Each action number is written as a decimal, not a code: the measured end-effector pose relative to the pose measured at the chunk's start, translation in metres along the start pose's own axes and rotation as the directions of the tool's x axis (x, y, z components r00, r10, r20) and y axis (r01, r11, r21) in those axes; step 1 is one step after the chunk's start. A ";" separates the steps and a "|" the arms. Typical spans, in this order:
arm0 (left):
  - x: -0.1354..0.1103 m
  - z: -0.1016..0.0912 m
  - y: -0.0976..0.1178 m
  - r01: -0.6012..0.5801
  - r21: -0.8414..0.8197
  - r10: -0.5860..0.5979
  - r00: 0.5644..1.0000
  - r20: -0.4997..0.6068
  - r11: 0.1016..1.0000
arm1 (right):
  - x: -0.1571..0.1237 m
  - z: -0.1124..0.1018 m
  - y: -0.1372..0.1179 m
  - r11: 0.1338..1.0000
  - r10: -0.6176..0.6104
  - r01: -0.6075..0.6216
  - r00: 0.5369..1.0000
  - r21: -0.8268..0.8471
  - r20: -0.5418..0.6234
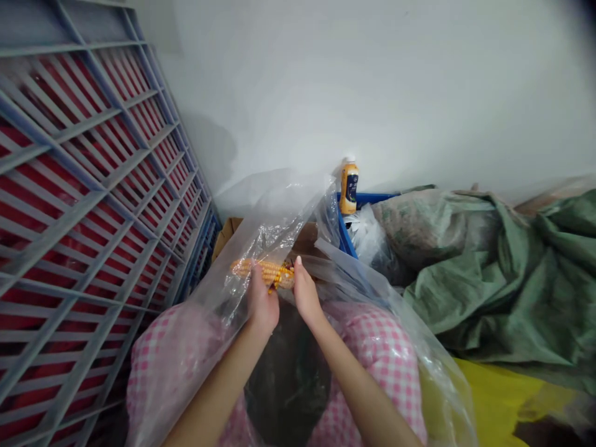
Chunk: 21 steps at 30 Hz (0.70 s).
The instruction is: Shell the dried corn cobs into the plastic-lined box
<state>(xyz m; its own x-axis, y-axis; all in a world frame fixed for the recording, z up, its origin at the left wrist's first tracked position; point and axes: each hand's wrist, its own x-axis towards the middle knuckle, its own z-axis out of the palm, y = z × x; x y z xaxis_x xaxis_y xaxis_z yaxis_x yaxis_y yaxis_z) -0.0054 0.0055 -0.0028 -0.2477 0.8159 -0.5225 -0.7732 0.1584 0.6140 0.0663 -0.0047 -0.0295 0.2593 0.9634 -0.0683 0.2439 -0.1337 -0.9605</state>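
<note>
A yellow ear of corn (269, 273) lies across both my hands, part of its right end stripped of kernels. My left hand (263, 301) is closed round its middle. Fingers of my right hand (306, 292) press against the bare right end, thumb on top. Below and around the corn spreads a clear plastic sheet or bag (274, 211), draped over my knees in pink checked cloth (377, 347). Behind the plastic stands a cardboard box (226, 236), mostly covered.
Slatted plastic crates (93, 208) with red inside rise at the left. A bottle (349, 186) stands by a blue bin (345, 239) near the white wall. Green tarp-like cloth (512, 279) and sacks (433, 217) lie to the right, above a yellow sheet (493, 391).
</note>
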 end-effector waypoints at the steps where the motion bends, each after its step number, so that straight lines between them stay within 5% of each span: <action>1: 0.001 0.000 0.001 -0.002 -0.010 0.002 1.000 0.002 1.000 | 0.000 -0.003 -0.003 0.992 -0.018 0.015 1.000 -0.127 -0.019; 3: 0.003 0.000 0.003 -0.013 -0.033 0.013 1.000 -0.008 0.999 | -0.001 -0.008 -0.008 0.928 -0.064 0.042 0.997 -0.371 -0.046; 6: 0.003 0.002 0.006 -0.026 -0.063 0.023 0.999 -0.048 0.998 | -0.001 -0.015 -0.014 0.855 -0.091 0.054 0.995 -0.516 -0.046; 15: 0.005 0.001 0.006 -0.017 -0.052 0.014 0.999 -0.042 0.999 | 0.006 -0.023 -0.007 0.863 -0.159 0.118 0.986 -0.491 -0.043; 21: 0.004 0.002 0.006 -0.006 -0.031 0.007 1.000 0.008 1.000 | 0.008 -0.022 -0.006 0.865 -0.329 0.278 0.943 -0.417 -0.053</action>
<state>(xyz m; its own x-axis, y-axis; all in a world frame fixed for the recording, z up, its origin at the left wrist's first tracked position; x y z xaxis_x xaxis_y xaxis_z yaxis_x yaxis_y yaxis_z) -0.0095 0.0108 0.0002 -0.2482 0.8213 -0.5136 -0.7892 0.1360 0.5989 0.0873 -0.0015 -0.0184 0.2140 0.9399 0.2660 0.6727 0.0556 -0.7378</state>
